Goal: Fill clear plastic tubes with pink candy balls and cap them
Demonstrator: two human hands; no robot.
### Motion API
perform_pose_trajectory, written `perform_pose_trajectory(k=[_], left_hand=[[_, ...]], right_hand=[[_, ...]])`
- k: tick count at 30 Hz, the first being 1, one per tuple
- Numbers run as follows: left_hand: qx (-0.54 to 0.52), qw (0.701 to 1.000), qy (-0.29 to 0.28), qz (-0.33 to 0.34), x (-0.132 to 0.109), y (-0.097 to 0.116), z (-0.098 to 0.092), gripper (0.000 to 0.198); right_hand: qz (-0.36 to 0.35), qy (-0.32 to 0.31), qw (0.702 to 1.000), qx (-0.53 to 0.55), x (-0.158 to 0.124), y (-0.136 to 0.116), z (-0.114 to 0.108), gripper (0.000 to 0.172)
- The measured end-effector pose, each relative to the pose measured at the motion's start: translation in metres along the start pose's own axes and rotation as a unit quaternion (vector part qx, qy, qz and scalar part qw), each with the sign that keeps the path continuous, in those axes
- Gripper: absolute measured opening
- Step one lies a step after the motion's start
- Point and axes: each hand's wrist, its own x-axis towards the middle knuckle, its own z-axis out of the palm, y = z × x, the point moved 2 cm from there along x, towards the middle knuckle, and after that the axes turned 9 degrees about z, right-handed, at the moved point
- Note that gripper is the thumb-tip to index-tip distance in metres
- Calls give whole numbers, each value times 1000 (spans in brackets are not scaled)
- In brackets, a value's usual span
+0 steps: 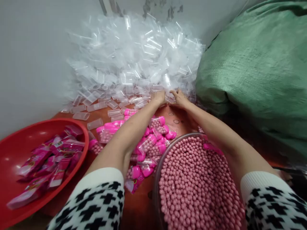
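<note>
My left hand (158,97) and my right hand (179,98) reach side by side into the foot of a large heap of clear plastic tubes (131,60). Their fingertips are among the tubes, and I cannot tell whether they hold any. Below my forearms lies a loose spread of filled tubes with pink caps (148,143), holding pink balls. Under my right forearm stands a transparent bowl (168,147), heaped with small pink candy balls (199,185).
A red basin (48,123) holding pink packets (50,156) sits at the left on an orange-brown table (137,204). A bulging green woven sack (251,64) fills the right side. A grey wall rises behind the heap.
</note>
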Motion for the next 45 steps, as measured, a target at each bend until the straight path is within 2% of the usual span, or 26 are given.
perform_pose_trajectory(k=[2,4,7,9,11,12,14,16,19,22,24,26,28,30,32,35,37,40,41,43,45], left_hand=[[-44,999,23,-2,-1,4,3,54],[-94,995,40,-11,-3,10,3,50],[-170,984,52,-20,-8,24,-6,52],[-214,975,56,-9,-21,38,-20,52],[-269,961,60,25,-48,54,-36,51],[-308,948,59,53,-68,64,-43,49],[-372,920,52,112,-116,83,-53,45],[-397,904,39,155,-170,100,-55,40],[-363,908,-3,208,-233,114,-38,35],[-324,914,-45,240,-261,116,-12,34],[-304,917,-53,251,-264,115,-1,29],[-305,918,-44,250,-265,114,3,23],[-325,916,-29,235,-267,116,1,24],[-335,916,-24,218,-273,122,-1,28],[-324,921,-32,216,-282,130,0,29],[-332,913,-53,233,-297,148,4,28],[-391,889,-99,217,-308,160,9,21],[-483,840,-187,162,-322,175,16,32],[-492,834,-203,149,-326,178,17,32],[-475,845,-212,127,-332,181,18,19],[-448,866,-195,108,-338,180,16,8]], right_hand=[[15,14,993,112,4,1,-1,57],[37,18,984,172,6,0,-3,43],[51,25,970,236,-2,-5,-16,36],[51,43,958,278,-21,-10,-32,34],[37,67,940,333,-56,-13,-52,32],[20,80,917,391,-81,-14,-63,32],[-7,62,882,467,-140,-14,-81,32],[23,37,871,489,-202,-9,-90,30],[68,12,877,475,-280,8,-89,28],[63,-19,932,357,-320,33,-79,39],[30,-32,970,241,-331,47,-78,50],[-6,-28,991,133,-338,54,-83,55],[-20,-6,998,53,-346,53,-90,51],[-18,34,999,28,-355,46,-96,48],[-24,60,994,88,-364,35,-98,50],[-68,47,969,233,-374,16,-95,50],[-91,43,954,284,-378,7,-93,44],[-108,49,942,314,-383,-1,-91,37],[-116,43,939,320,-384,-3,-90,37],[-138,26,938,317,-386,-7,-86,34],[-149,22,933,327,-388,-9,-82,33]])
